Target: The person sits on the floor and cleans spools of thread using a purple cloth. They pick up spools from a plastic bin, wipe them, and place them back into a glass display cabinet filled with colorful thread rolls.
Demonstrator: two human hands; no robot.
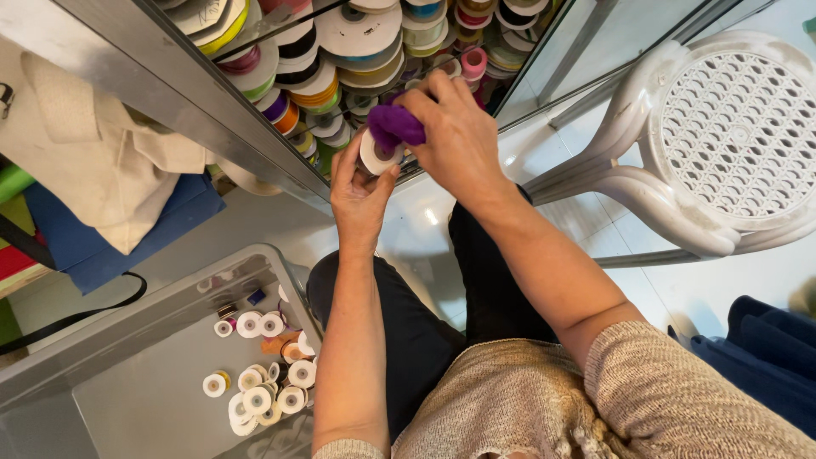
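My left hand grips a white spool wound with purple ribbon. Over it my right hand closes its fingers on the bunched purple ribbon at the spool's top. Both hands are raised in front of a glass-fronted cabinet packed with many ribbon spools in white, orange, green, pink and other colours. My knees in dark trousers show below the hands.
A grey tray at lower left holds several small white spools. A white plastic chair stands at the right. Beige cloth lies on blue material at the left. Dark blue fabric sits at lower right.
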